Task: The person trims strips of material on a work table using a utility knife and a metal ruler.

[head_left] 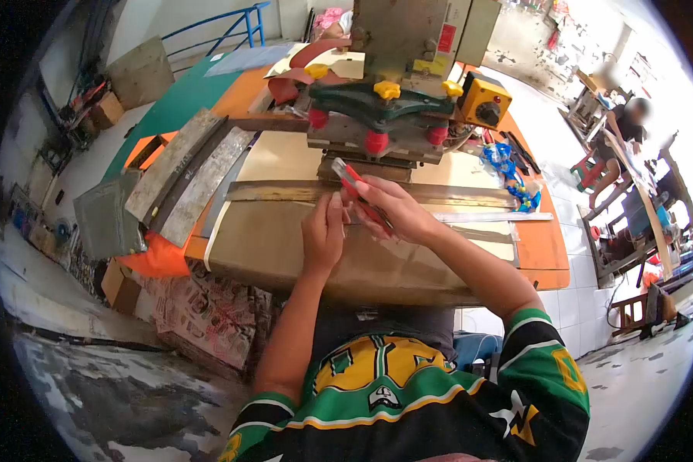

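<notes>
A red box cutter [349, 175] with a silvery end is gripped in my right hand [393, 209], pointing up and to the left. Close beside it, my left hand [325, 231] has its thumb and fingers pressed together; whatever they pinch is too small to make out. Both hands are above a brown sheet [269, 235] that drapes over the table's near edge. Behind them a long brown strip [273, 191] with worn, pale patches lies across the cream board [273, 158]. Just beyond the hands stands a press [381, 115] with a green frame and red and yellow knobs.
On the left lie flat metal bars [208, 173] and a grey plate [112, 215]. A yellow control box [485, 100], blue ribbon-like bundle [500, 158] and white ruler-like strip [493, 217] are to the right. Another person [624, 131] sits at a far-right bench.
</notes>
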